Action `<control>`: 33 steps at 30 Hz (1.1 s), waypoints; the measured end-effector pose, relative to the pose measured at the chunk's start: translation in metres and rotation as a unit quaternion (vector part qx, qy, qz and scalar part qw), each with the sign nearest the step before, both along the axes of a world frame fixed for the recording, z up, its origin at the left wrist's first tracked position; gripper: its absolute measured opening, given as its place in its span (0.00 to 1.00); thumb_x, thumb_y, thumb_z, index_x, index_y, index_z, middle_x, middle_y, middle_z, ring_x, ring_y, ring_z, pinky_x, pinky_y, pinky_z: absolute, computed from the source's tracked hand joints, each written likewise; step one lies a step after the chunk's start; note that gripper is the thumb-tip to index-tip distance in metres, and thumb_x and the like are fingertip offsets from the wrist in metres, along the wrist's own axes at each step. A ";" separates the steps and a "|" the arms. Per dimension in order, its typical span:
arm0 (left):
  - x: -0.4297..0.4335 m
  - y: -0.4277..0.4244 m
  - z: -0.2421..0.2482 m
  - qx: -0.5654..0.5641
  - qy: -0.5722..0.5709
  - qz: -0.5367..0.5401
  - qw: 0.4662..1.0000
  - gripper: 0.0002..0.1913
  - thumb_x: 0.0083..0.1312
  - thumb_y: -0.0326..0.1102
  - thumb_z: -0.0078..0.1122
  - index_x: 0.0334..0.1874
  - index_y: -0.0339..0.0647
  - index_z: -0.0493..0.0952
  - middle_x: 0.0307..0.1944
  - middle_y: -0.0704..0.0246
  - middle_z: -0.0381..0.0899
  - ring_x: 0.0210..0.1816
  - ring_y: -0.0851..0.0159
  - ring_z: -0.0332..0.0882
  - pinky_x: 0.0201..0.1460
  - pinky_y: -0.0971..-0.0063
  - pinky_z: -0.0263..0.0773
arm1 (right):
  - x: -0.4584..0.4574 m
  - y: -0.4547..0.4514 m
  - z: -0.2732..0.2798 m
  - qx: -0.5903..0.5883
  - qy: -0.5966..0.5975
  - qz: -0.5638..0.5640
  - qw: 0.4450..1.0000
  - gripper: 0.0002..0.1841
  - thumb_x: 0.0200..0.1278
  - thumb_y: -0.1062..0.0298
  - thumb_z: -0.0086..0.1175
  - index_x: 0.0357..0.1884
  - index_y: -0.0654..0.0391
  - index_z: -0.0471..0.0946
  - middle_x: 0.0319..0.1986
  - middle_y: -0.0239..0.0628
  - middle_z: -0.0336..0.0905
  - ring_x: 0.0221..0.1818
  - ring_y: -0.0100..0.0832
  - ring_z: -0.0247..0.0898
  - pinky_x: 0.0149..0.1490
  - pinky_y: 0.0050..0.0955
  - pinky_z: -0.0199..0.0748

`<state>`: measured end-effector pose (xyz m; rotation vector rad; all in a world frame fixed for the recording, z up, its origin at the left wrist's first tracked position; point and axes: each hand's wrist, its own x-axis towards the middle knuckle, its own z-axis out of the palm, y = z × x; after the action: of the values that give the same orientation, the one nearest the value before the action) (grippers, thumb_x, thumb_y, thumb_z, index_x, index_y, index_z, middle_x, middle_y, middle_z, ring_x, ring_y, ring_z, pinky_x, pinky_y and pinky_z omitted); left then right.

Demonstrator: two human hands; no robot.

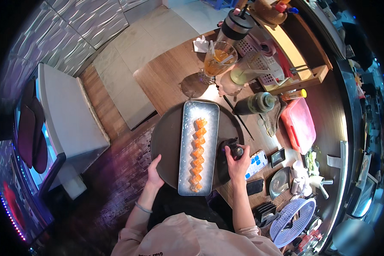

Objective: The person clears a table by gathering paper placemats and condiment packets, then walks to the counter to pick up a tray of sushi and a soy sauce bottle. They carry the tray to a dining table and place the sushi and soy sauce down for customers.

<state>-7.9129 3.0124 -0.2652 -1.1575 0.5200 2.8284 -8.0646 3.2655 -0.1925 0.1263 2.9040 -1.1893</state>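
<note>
My left hand (155, 174) grips the left rim of a round dark tray (166, 137), thumb on top and fingers hidden beneath. On the tray lies a long rectangular plate (186, 128), its near end overhanging the rim. A single row of orange-topped sushi roll pieces (198, 152) runs down the plate. My right hand (238, 164) is at the tray's right side, its thumb and fingers around a small dark pot (228, 148) with a rounded knob. Part of that pot is hidden by the hand. A lit smartphone (256, 164) lies just right of my right hand.
Right of the tray, the wood counter (166, 70) carries a dark squeeze bottle (255, 104), a black stick (238, 117), a pink lidded box (299, 126) and a lilac basket (292, 222). Beyond stand a stemmed drink glass (220, 59) and a tumbler (235, 27). A white-topped counter (67, 112) is leftward.
</note>
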 end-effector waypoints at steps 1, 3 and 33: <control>0.008 0.008 0.002 0.002 -0.018 0.030 0.999 0.28 0.76 0.48 0.53 0.68 0.32 0.71 0.64 0.59 0.78 0.64 0.56 0.76 0.70 0.61 0.69 | 0.001 -0.001 0.000 -0.013 0.019 0.016 1.000 0.22 0.59 0.59 0.74 0.43 0.61 0.75 0.25 0.40 0.80 0.23 0.31 0.74 0.31 0.31 0.73; 0.025 0.025 0.005 -0.039 0.022 0.075 0.996 0.28 0.77 0.48 0.51 0.70 0.32 0.69 0.66 0.59 0.76 0.66 0.56 0.74 0.72 0.60 0.66 | 0.002 -0.003 -0.001 -0.037 0.027 0.036 0.998 0.21 0.58 0.60 0.75 0.44 0.61 0.75 0.25 0.40 0.81 0.24 0.30 0.75 0.32 0.30 0.73; 0.221 0.168 0.141 0.023 0.055 0.701 0.711 0.23 0.75 0.45 0.54 0.66 0.37 0.74 0.63 0.61 0.79 0.63 0.55 0.77 0.70 0.57 0.68 | 0.112 -0.194 0.144 -0.088 0.049 0.686 0.720 0.18 0.63 0.69 0.70 0.51 0.61 0.76 0.37 0.42 0.84 0.39 0.32 0.82 0.46 0.31 0.79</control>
<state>-7.6915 3.1799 -0.1244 -1.9105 -0.9348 3.9559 -7.9530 3.0719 -0.0484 -1.7287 1.8282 -0.9847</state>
